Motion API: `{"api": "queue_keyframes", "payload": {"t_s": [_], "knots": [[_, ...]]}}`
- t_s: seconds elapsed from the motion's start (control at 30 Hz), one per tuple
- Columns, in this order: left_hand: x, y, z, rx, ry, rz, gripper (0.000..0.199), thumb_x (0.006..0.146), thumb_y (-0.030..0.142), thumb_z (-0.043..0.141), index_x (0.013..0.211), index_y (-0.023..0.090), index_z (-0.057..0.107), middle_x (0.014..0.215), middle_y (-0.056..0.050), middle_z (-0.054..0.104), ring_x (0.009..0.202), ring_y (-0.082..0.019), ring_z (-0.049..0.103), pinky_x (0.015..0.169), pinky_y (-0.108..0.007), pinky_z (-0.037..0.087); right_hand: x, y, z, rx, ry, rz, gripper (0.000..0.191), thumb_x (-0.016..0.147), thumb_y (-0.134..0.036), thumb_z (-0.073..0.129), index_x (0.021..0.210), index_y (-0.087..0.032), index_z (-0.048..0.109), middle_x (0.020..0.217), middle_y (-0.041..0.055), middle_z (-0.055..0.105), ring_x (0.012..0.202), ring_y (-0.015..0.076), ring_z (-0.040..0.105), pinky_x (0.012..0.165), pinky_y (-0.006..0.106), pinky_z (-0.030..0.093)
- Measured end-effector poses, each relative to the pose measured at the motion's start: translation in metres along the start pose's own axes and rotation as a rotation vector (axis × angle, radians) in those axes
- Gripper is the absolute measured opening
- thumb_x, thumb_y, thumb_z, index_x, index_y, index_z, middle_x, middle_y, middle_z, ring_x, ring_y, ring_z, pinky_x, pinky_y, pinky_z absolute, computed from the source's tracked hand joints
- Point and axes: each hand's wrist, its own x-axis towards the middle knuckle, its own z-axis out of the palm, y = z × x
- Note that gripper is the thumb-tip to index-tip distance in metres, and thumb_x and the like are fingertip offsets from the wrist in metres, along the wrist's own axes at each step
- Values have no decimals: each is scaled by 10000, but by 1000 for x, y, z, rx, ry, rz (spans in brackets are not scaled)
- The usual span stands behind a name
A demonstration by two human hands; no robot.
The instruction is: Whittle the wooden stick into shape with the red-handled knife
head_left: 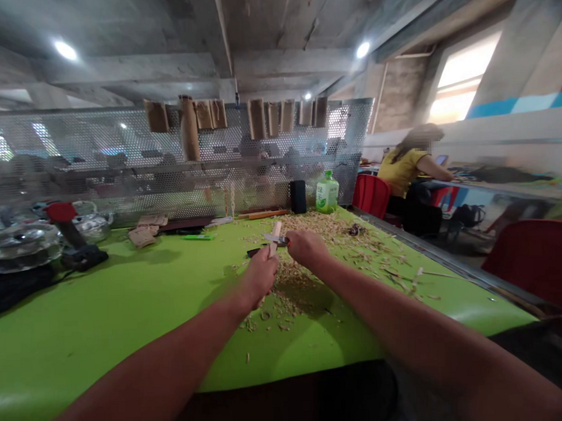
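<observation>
My left hand [260, 276] is closed around a pale strip of wood [275, 233] that points up and away from me. In my right hand [306, 246] is a carving knife, its blade [273, 238] lying across the wood just above my left thumb. The knife's handle is mostly hidden by my fingers. Below and beyond both hands, wood shavings [297, 290] are scattered over the green tabletop [165, 325]. A dark object [253, 252] lies partly hidden behind my left hand.
A cordless drill [70, 236] stands at the left near shiny metal pots [28, 244]. At the back are a green-capped bottle [327, 193], a black box [298, 196] and a green cutter [198, 237]. A perforated metal screen [137, 178] closes the far side. A person [406, 163] sits at right.
</observation>
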Motion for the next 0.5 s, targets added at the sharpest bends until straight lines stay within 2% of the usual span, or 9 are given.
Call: {"api": "queue_keyframes", "payload": {"t_s": [0.27, 0.43, 0.5], "knots": [[-3, 5, 2, 65, 25, 27, 96, 931, 259, 467, 987, 204, 522, 607, 79, 350, 425, -60, 277, 415, -189, 192, 5, 7, -2, -20, 31, -12, 321, 966, -243, 418, 1059, -192, 721, 1026, 137, 748, 940, 228, 690, 780, 281, 453], [-9, 8, 3, 25, -2, -25, 105, 935, 283, 478, 1008, 214, 510, 614, 81, 359, 415, -64, 261, 409, -199, 180, 11, 11, 1, -5, 72, -6, 329, 976, -240, 409, 1074, -177, 717, 1030, 151, 743, 977, 241, 692, 829, 300, 466], [-17, 6, 7, 51, -35, -10, 89, 932, 287, 494, 963, 207, 520, 622, 69, 384, 435, -68, 281, 418, -200, 203, 16, 27, 0, 37, 49, 94, 335, 975, -244, 418, 1097, -178, 722, 1061, 154, 740, 1015, 242, 689, 844, 298, 470]]}}
